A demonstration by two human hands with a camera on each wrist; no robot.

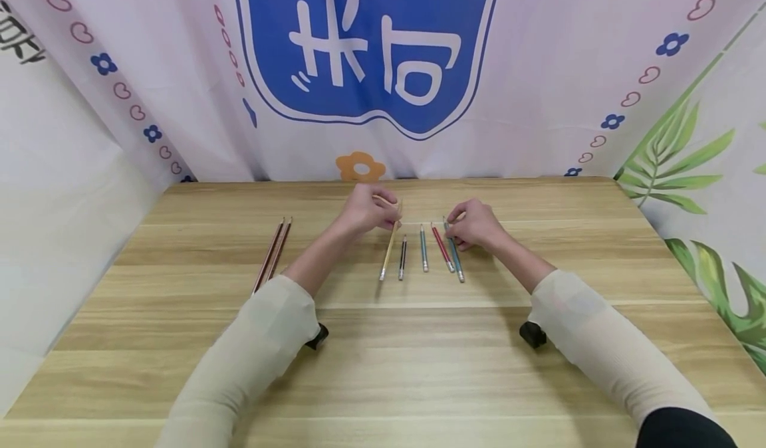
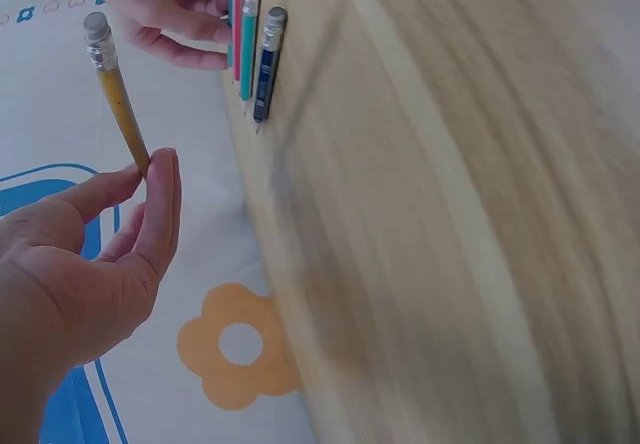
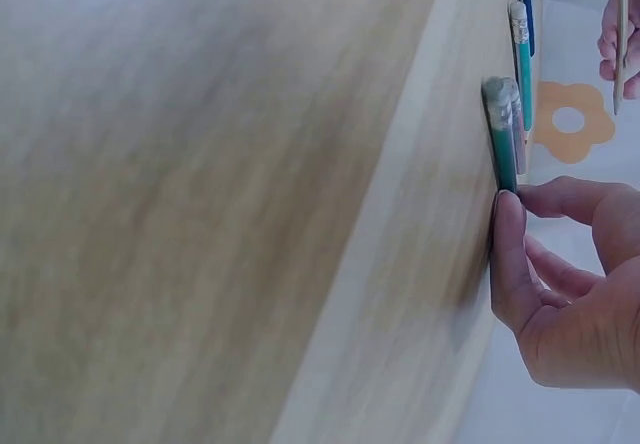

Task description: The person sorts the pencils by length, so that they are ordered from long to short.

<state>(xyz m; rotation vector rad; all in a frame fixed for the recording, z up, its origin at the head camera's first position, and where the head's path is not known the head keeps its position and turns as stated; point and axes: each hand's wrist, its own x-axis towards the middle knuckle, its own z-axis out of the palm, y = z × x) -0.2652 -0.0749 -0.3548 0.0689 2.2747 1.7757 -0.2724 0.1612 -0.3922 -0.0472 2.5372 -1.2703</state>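
My left hand (image 1: 366, 210) pinches a yellow pencil (image 1: 387, 254) between thumb and fingertips. In the left wrist view that pencil (image 2: 124, 114) is raised off the table, its eraser end pointing away from the hand. The thumb and fingers of my right hand (image 1: 477, 224) pinch a long teal pencil (image 1: 457, 262), which lies on the table or very near it. Just left of it lies a red pencil (image 1: 441, 245). Between the hands are a short teal pencil (image 1: 424, 250) and a short dark blue pencil (image 1: 403, 259), their eraser ends towards me.
Two reddish-brown pencils (image 1: 280, 247) lie side by side at the left, partly hidden by my left sleeve (image 1: 263, 335). The wooden table (image 1: 383, 375) ends at the back against a printed curtain (image 1: 526, 135). Black wrist devices (image 1: 532, 334) show under both sleeves.
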